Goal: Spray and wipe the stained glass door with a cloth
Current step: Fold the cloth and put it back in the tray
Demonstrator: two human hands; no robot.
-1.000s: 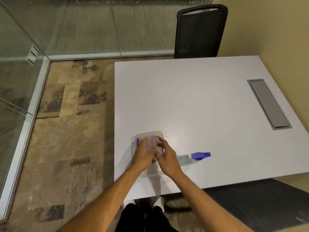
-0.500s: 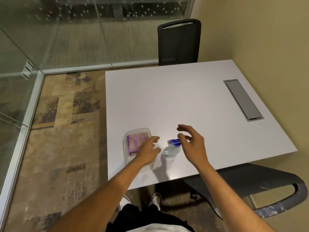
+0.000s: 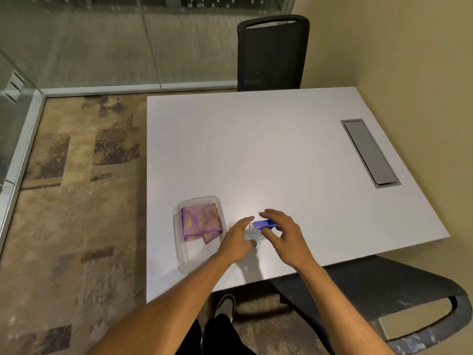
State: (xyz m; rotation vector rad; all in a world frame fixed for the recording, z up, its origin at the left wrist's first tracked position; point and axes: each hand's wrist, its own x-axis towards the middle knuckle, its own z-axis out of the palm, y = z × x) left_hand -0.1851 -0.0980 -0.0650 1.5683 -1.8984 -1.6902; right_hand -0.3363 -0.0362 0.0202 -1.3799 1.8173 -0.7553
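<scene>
Spray bottle (image 3: 258, 229): lying on table (image 3: 281, 155), between left hand (image 3: 236, 243) and right hand (image 3: 284, 237), both unclenched, grasping nothing. Advice: grip the clear body, nozzle outward. Cloth (image 3: 201, 221): in tray (image 3: 183, 252), untouched.

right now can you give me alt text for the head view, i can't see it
Both hands reach for a small spray bottle with a blue top on a white table: the left hand touches it, and the right hand hovers open over it. To the left, a purple cloth lies in a clear tray; glass walls stand beyond.
</scene>
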